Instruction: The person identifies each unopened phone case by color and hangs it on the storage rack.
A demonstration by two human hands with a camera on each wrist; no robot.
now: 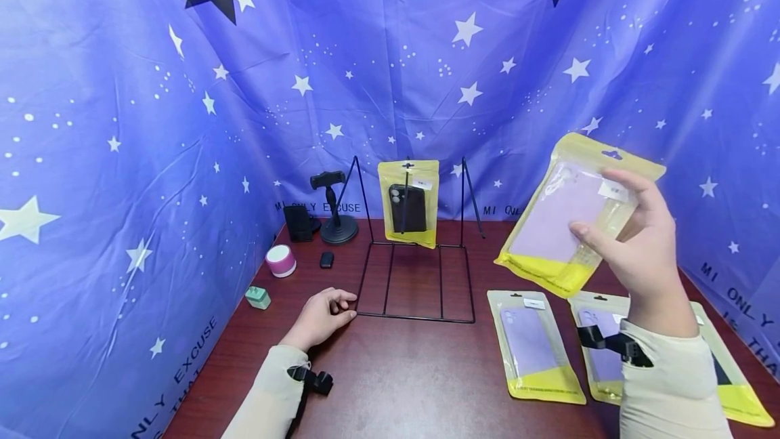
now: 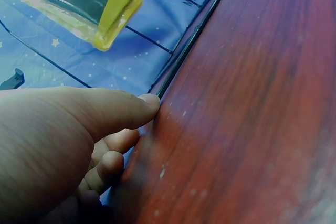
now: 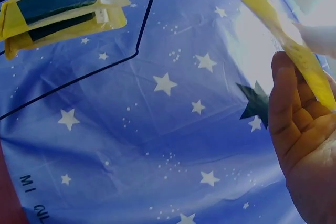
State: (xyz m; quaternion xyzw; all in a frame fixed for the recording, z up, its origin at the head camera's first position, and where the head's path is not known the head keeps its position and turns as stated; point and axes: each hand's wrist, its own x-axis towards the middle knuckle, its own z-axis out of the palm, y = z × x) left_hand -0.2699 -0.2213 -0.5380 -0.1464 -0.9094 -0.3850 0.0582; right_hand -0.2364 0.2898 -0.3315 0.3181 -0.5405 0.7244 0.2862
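My right hand [image 1: 646,242] grips a yellow-edged clear pouch [image 1: 548,222] with a lilac phone case inside, lifted above the table's right side and tilted. Seen edge-on in the right wrist view, the pouch [image 3: 262,9] lies between thumb and fingers. My left hand [image 1: 321,317] rests at the near left corner of a black wire display rack [image 1: 414,318]; thumb and curled fingers pinch its wire [image 2: 178,64]. On the rack's hook hangs a pouch with a black phone case [image 1: 408,212]; the right wrist view shows two such pouches [image 3: 63,9], one behind the other.
Below the right hand lie a pouch with a lilac case [image 1: 527,344], a similar pouch [image 1: 600,351] and a partly hidden one [image 1: 746,398]. To the left stand a black phone stand [image 1: 338,229], a pink-and-white round object [image 1: 281,261] and a green block [image 1: 258,297].
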